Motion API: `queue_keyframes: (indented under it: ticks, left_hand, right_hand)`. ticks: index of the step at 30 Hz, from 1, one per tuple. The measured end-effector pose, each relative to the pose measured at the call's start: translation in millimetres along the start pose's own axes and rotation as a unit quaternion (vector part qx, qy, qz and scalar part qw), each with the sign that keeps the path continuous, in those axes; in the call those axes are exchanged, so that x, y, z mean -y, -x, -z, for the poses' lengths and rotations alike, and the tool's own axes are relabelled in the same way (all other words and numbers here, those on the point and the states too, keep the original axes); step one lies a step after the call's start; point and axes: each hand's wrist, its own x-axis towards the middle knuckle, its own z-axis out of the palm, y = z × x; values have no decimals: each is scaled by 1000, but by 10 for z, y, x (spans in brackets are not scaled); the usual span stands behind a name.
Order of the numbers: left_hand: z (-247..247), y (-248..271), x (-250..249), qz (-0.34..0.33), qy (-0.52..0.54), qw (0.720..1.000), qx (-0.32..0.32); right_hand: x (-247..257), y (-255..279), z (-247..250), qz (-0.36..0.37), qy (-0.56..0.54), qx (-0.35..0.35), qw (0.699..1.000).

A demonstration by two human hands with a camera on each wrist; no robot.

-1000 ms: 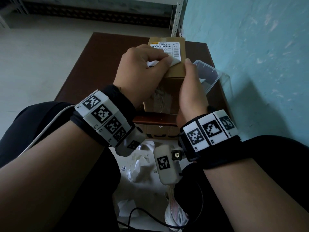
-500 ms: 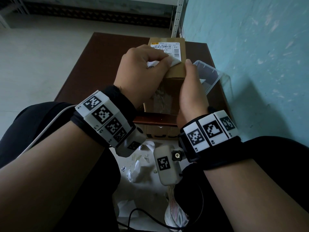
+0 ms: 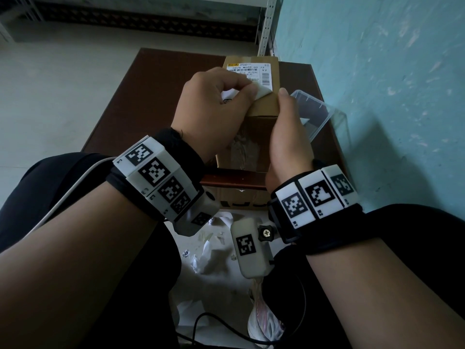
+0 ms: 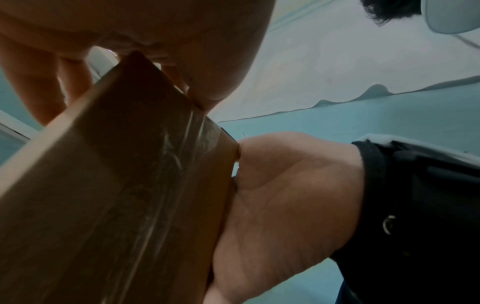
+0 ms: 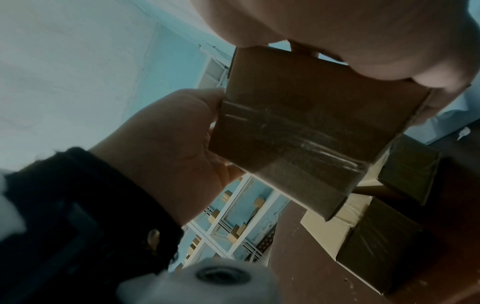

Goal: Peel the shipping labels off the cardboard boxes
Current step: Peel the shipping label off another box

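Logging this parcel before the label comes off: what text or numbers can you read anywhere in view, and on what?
"Y2": shipping label on the cardboard box, right side.
"00 72": label's top line; the characters before it are too blurred to be sure.
"R1", "R2": right wristband, under its markers.
Barcodes, small print and yellow logo on the label: unreadable.
Left wristband lettering: too small.
Wrist views: no text.

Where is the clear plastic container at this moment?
In the head view, the clear plastic container lies on the right side of the brown table, beside the teal wall, just right of the right hand.
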Motion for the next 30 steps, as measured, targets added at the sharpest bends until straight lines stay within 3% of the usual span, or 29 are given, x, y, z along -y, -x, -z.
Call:
queue_keyframes:
  ticks: [30]
  left_hand:
    - [-3,7,14,-2,-1,1000,-12]
  right_hand:
    - [-53,-32,7,10,-3,4,1000]
